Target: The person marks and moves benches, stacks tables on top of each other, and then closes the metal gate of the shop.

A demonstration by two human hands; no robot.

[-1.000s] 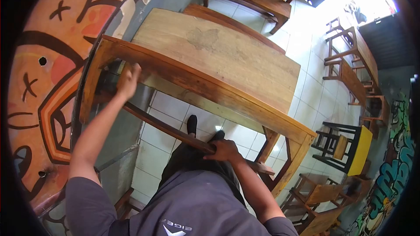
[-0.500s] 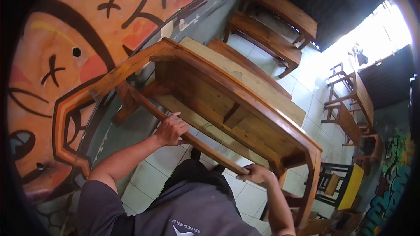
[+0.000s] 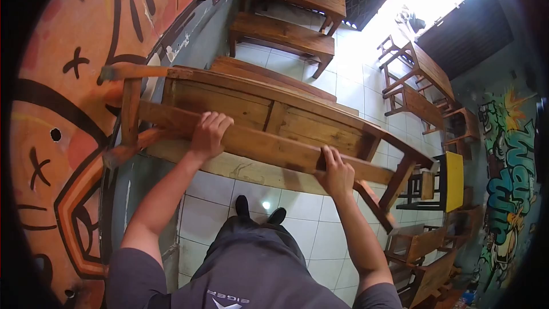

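Note:
A wooden school desk lies across the space in front of me, tipped over so that its underside and legs face me. Both hands are closed round the long crossbar between its legs. My left hand grips the bar left of the middle, its fingers over the upper edge. Toward the other end, my right hand wraps over the same edge. The pale tabletop shows below the bar, above my shoes.
Close on the left runs a painted wall, near the desk's legs. Behind the desk stand a low bench and two more wooden pieces. To the right are a yellow-topped table and other wooden furniture.
The desk has tipped further over, with its legs now toward me and its crossbar raised. Both hands have stayed on the bar and moved up and forward; my view has turned too.

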